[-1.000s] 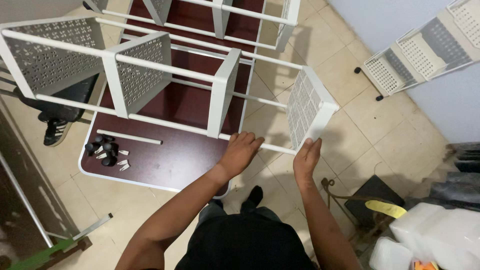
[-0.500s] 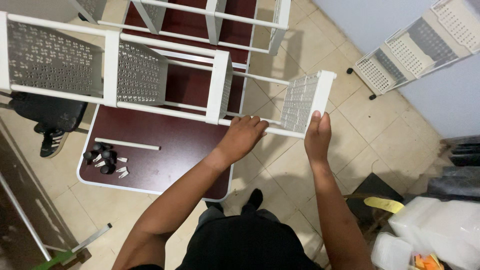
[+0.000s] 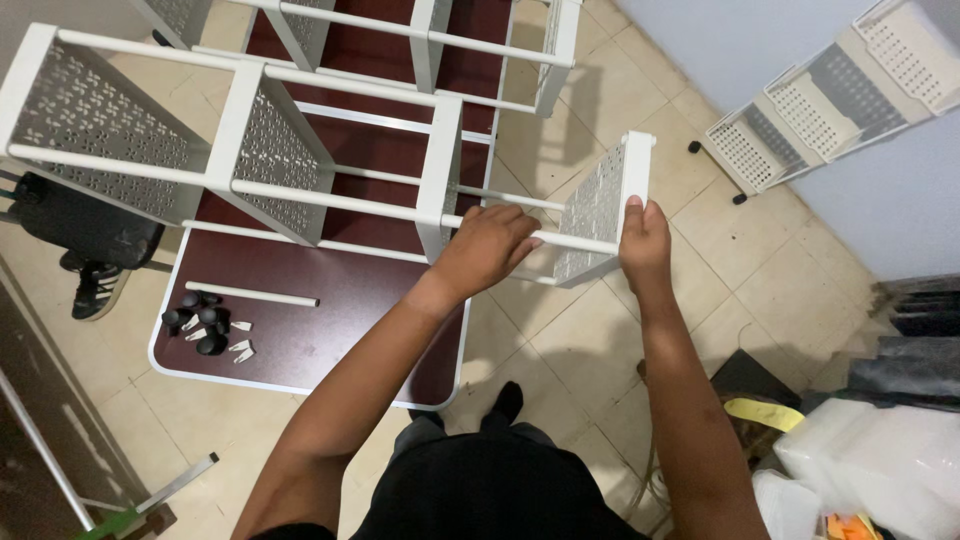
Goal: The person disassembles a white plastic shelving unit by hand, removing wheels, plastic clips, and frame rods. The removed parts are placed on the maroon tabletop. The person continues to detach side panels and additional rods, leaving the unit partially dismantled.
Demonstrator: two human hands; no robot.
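Since the earlier frame, both hands have carried the end of the white rack frame (image 3: 330,190) upward and away from the body, and the perforated end panel (image 3: 600,210) now sits higher over the tiled floor (image 3: 590,330). That end panel stands upright at the frame's near right end, just past the corner of the maroon tabletop (image 3: 330,320) beneath the frame. Left hand (image 3: 490,245): fingers curled over a thin white crossbar (image 3: 570,240) just left of the end panel, closed around it. Right hand (image 3: 645,240): closed on the end panel's outer edge, thumb pointing up along the white post. Further perforated panels of the frame extend left of the end panel, above the tabletop. On the tabletop, well left of the end panel, lie a loose white rod (image 3: 250,294) and, just below it, a cluster of black casters (image 3: 198,322) with small white pieces. A second white rack (image 3: 830,100) leans against the wall, to the right of the end panel
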